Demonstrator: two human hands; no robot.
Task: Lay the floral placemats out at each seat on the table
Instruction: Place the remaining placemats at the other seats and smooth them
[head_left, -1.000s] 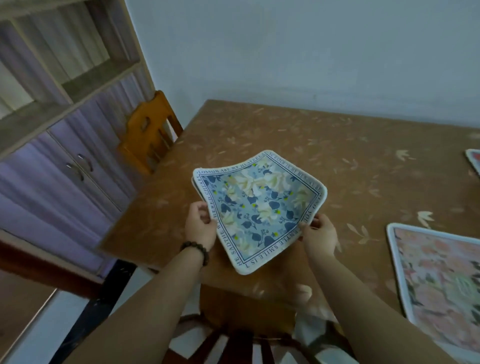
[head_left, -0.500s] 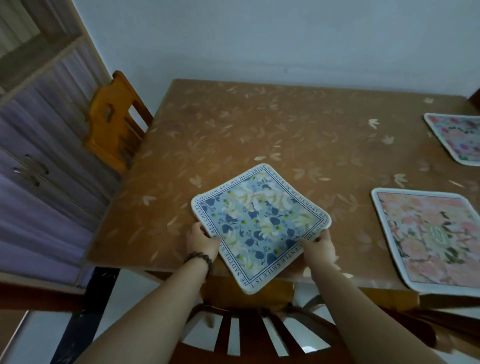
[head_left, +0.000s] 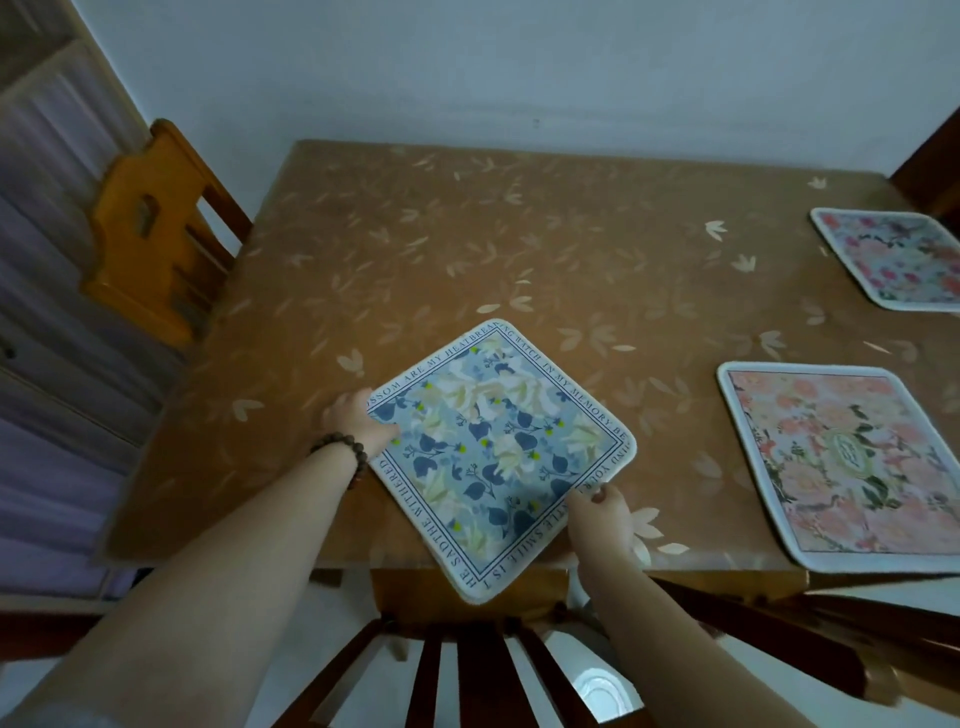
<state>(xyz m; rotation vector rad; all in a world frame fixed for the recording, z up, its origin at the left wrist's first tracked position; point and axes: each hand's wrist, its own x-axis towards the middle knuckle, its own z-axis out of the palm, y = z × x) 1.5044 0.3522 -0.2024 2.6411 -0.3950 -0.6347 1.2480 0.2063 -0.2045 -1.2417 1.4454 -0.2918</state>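
Brown leaf-patterned table (head_left: 467, 249) against pale wall (head_left: 519, 62); both hands (head_left: 358, 418) (head_left: 600, 522) gripping blue floral placemat (head_left: 498, 447) edges.

You had open table (head_left: 467, 249) beyond the blue placemat (head_left: 498, 452), clear to the wall. To your right, two pink placemats (head_left: 841, 467) (head_left: 893, 260) covered that side. An orange chair (head_left: 156, 234) stood just beside the left edge; a dark chair back (head_left: 467, 670) blocked the near edge.
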